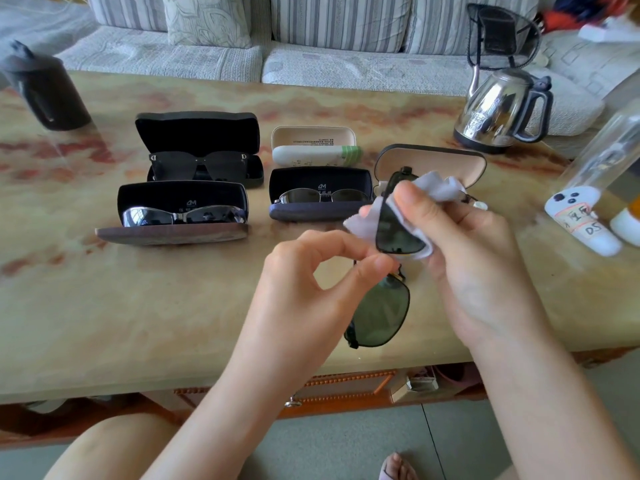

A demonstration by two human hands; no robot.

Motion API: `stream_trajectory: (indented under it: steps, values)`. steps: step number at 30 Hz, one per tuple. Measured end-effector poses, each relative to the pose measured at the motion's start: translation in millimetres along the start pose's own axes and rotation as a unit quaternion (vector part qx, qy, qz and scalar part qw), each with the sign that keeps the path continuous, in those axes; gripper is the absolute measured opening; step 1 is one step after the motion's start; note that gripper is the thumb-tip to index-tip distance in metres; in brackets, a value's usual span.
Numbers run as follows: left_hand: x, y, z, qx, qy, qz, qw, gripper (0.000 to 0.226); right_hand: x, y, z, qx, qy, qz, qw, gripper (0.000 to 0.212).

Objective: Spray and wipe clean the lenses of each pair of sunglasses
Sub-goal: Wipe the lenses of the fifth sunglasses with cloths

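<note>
I hold a pair of dark green sunglasses upright over the marble table. My left hand pinches the frame at the bridge. My right hand grips a white cleaning cloth wrapped around the upper lens, thumb pressing on it. Three other pairs lie in open cases: black ones at the back left, silver-rimmed ones in front of them, thin-framed ones in the middle. A white spray bottle lies in a beige case behind.
An empty open beige-lined case stands behind my right hand. A steel kettle sits at the back right, a dark jug at the back left. A clear bottle and white containers stand at the right edge. A sofa lies beyond.
</note>
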State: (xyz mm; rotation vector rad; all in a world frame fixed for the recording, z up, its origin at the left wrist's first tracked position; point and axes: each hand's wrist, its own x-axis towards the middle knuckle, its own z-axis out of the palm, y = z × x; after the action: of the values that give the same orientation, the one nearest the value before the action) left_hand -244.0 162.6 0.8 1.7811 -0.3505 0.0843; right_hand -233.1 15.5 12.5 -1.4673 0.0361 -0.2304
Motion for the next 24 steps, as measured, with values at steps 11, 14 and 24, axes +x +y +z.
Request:
stream_trajectory:
  steps: [11,14,24]
  values:
    - [-2,2,2,-0.003,0.020,-0.019,1.000,0.012,6,-10,6,0.023,-0.040,0.041,0.998,0.040]
    - [-1,-1,0,-0.009,0.033,-0.017,0.999,0.009,2,-2,-3,-0.024,-0.087,0.028,0.996,0.030]
    - [-1,5,0,0.021,0.004,0.006,1.000,0.007,-4,-10,3,0.042,-0.061,0.042,0.996,0.026]
